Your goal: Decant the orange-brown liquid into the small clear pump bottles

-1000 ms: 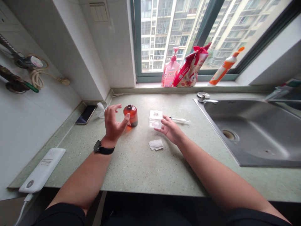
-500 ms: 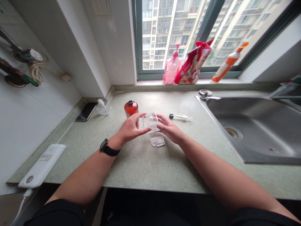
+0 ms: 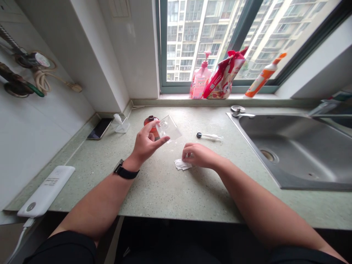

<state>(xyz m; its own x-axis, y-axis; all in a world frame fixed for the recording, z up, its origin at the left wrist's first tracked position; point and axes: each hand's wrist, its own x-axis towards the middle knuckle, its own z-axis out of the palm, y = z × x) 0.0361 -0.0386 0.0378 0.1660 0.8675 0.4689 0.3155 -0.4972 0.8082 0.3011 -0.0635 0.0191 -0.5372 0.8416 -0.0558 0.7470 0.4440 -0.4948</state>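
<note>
My left hand (image 3: 147,143) grips a clear plastic box (image 3: 172,129) between thumb and fingers, holding it tilted above the counter. A round shape shows in one face of the box. Behind that hand, partly hidden by it and the box, stands an amber bottle (image 3: 151,119) with an open neck. My right hand (image 3: 198,156) is down at the counter, its curled fingertips pinched at the right edge of some thin white cotton pads (image 3: 181,165). Farther back, to the right, lies a clear and white stem with a black cap (image 3: 209,136).
A phone (image 3: 100,128) and a small clear container (image 3: 121,125) holding a white piece are at the back left. A white power bank (image 3: 46,190) rests near the left front edge. The sink (image 3: 277,187) is at right. Bottles and a red bag (image 3: 225,77) line the windowsill.
Both hands held the box; now only my left hand has it, tilted and shifted slightly left. My right hand has let go and moved down to the cotton pads.
</note>
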